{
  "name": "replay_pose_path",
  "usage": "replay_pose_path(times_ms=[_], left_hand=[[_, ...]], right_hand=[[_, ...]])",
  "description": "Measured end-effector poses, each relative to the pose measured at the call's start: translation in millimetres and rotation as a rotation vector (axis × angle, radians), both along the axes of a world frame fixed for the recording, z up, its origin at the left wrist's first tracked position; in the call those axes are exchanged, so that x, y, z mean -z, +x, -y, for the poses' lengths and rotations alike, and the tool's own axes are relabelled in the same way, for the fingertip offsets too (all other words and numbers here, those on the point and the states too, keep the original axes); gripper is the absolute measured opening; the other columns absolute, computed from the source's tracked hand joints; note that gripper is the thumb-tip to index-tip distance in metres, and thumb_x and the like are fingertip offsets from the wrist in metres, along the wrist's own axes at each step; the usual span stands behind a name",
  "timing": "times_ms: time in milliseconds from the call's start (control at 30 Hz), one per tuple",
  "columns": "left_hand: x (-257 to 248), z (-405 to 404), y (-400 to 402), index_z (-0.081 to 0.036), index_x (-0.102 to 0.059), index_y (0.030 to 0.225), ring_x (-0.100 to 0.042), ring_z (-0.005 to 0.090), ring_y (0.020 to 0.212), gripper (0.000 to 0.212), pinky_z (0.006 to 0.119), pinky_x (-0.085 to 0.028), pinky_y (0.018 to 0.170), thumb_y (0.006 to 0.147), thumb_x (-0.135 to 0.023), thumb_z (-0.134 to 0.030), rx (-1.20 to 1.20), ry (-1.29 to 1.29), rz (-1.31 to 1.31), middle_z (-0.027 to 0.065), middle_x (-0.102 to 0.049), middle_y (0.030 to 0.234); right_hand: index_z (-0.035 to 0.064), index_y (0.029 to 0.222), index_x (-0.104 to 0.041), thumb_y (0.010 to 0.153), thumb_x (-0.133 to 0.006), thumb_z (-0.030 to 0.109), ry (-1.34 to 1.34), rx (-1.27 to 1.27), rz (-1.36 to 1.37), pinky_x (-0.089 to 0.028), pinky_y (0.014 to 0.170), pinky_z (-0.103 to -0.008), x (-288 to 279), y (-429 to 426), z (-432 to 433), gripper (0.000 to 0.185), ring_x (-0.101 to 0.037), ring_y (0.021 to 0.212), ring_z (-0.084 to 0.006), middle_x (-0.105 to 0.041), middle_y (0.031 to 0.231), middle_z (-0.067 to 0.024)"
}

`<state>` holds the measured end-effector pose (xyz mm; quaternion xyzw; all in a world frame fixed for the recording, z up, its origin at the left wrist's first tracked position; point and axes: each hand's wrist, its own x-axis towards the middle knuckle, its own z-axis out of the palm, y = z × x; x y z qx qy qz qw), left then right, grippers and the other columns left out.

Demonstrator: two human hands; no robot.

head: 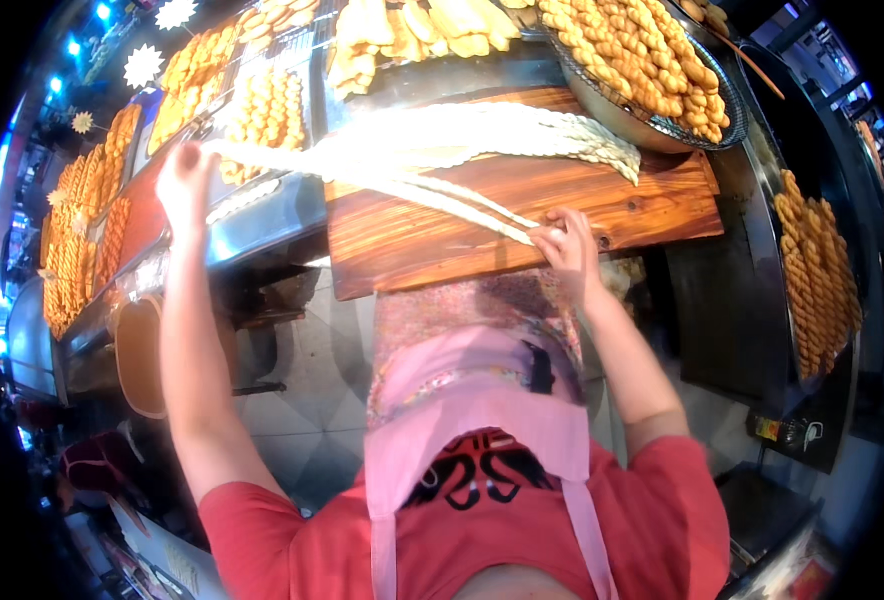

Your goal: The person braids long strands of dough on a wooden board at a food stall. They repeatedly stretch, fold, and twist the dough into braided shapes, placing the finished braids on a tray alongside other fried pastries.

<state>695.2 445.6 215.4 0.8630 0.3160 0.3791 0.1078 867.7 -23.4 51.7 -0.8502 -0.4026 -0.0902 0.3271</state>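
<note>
A long strand of pale raw dough [449,201] stretches between my hands, above a wooden board [427,240]. My left hand [186,176], raised at the left beyond the board, grips one end of it. At the board's near right part, my right hand [568,244] pinches the other end, where two lengths lie side by side. Behind the strand, a row of braided raw dough twists [562,139] rests on the board. Glare washes out much of the dough toward the left, so where the lengths join cannot be made out.
A wire basket of fried dough twists [637,60] sits over a metal bowl [599,112] at the back right. Fried dough sticks [419,34] lie behind the board. More fried twists stand left [74,262] and right [817,277]. A brown bin [140,356] is below left.
</note>
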Motion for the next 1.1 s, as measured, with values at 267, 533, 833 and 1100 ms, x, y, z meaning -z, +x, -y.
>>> replay_pose_path(times_ms=[267,533,833,1100], left_hand=[[-9,-45,25,-0.005,-0.060,0.078,-0.062,0.0186,0.068,0.021,0.031,-0.049,0.067,0.065,-0.071,-0.018,-0.097,-0.257,-0.377,0.0098,-0.065,0.070],[156,78,-28,-0.009,-0.055,0.079,-0.054,0.0069,0.059,0.019,0.020,-0.042,0.052,0.077,-0.073,-0.011,0.319,-1.114,-0.491,-0.0026,-0.058,0.068],[167,70,-43,-0.003,-0.066,0.086,-0.057,0.0073,0.076,0.012,0.024,-0.045,0.073,0.078,-0.072,-0.010,0.525,-0.949,-0.373,0.0000,-0.064,0.080],[149,62,-114,-0.001,-0.063,0.102,-0.061,0.0161,0.089,0.023,0.031,-0.048,0.086,0.081,-0.069,-0.009,0.414,-1.633,0.389,0.0061,-0.065,0.097]], right_hand=[[0.0058,0.083,-0.066,0.076,-0.071,0.017,-0.052,-0.045,-0.044,-0.046,0.083,-0.0392,-36,14,32,0.014,-0.057,0.097,-0.0284,-0.062,0.101,-0.0097],[-0.0022,0.094,-0.066,0.082,-0.065,0.002,-0.048,-0.018,-0.521,-0.043,0.077,-0.0255,-31,87,141,0.012,-0.055,0.088,-0.0165,-0.057,0.091,-0.0057],[-0.0018,0.094,-0.068,0.081,-0.066,0.001,-0.119,0.096,-0.399,-0.045,0.077,-0.0251,-33,80,126,0.013,-0.059,0.086,-0.0162,-0.062,0.090,-0.0074],[0.0062,0.105,-0.066,0.080,-0.064,0.001,-0.295,-0.003,-0.046,-0.047,0.085,-0.0333,-23,49,87,0.026,-0.059,0.098,-0.0258,-0.064,0.101,-0.0095]])
